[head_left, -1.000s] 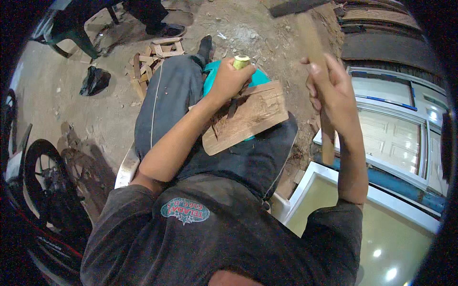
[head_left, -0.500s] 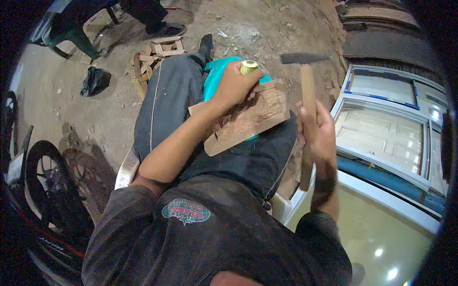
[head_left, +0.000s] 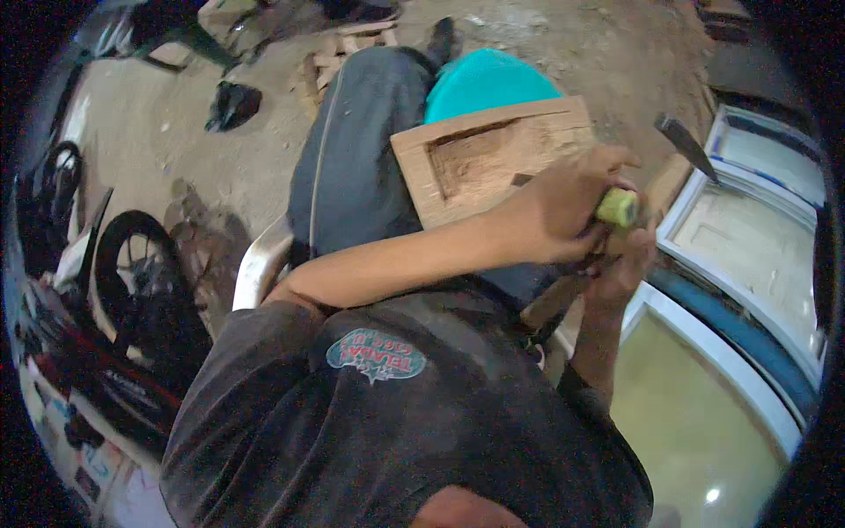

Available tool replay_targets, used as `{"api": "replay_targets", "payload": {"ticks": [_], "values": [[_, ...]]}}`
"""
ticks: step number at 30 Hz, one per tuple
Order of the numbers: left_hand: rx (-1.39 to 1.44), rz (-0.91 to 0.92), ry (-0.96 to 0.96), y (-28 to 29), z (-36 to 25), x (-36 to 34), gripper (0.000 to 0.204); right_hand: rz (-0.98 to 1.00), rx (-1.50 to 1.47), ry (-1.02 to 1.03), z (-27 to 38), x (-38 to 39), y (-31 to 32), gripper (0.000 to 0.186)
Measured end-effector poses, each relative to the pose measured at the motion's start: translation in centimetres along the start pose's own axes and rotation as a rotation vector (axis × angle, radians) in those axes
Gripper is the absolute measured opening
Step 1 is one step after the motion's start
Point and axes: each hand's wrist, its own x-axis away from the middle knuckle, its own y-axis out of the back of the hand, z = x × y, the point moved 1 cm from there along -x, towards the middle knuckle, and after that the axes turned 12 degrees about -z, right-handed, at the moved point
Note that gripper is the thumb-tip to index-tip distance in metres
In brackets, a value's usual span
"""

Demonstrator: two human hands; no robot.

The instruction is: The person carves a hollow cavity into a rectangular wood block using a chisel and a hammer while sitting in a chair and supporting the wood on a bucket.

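Observation:
A wooden board (head_left: 414,163) with a rough rectangular recess lies tilted across my lap. My left hand (head_left: 563,211) is closed round a chisel with a yellow-green handle (head_left: 619,207); a short dark piece of its blade shows on the hand's left, over the board. Close beside it, my right hand (head_left: 625,264) is wrapped round the wooden handle of a hammer (head_left: 687,148), whose dark head points up and right. The two hands overlap in view, so whether they touch cannot be told. The right fingers are partly hidden and blurred.
A teal object (head_left: 488,84) sits beyond the board between my legs. Wood offcuts (head_left: 365,40) and a black plastic bag (head_left: 233,106) lie on the dirt floor. White-framed panels (head_left: 731,233) stand at right, a motorbike (head_left: 114,370) at left; a white chair arm (head_left: 261,264) is beside me.
My left hand has lifted the chisel off the board's recess and moved right, close to the right hand. The hammer has tilted further right. The whole view has shifted, uncovering more of the recess.

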Motion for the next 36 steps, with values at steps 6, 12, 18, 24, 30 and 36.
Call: {"api": "replay_targets", "payload": {"ticks": [6, 12, 18, 24, 30, 36], "values": [[0.177, 0.092, 0.105, 0.4, 1.6, 2.8, 0.071, -0.067, 0.006, -0.181, 0.5, 0.3, 0.8, 0.058], [0.37, -0.053, 0.359, 5.3, 2.0, 5.3, 0.063, -0.149, 0.012, -0.201, 1.0, 0.6, 0.9, 0.058], [0.231, -0.432, 0.354, 17.8, -6.6, 2.4, 0.033, -0.164, 0.042, -0.268, 1.5, 0.4, 0.9, 0.06], [-0.241, -0.539, 0.82, 21.8, -14.2, 5.5, 0.023, -0.128, -0.034, -0.321, 1.9, 0.5, 1.1, 0.057], [-0.331, -0.017, 1.47, 18.8, -10.6, 13.5, 0.03, -0.096, 0.006, -0.298, 1.9, 0.2, 1.4, 0.055], [-1.447, 0.36, 1.335, 16.8, -14.6, 14.0, 0.026, -0.092, -0.015, -0.297, 2.0, 0.0, 1.7, 0.054]]}}
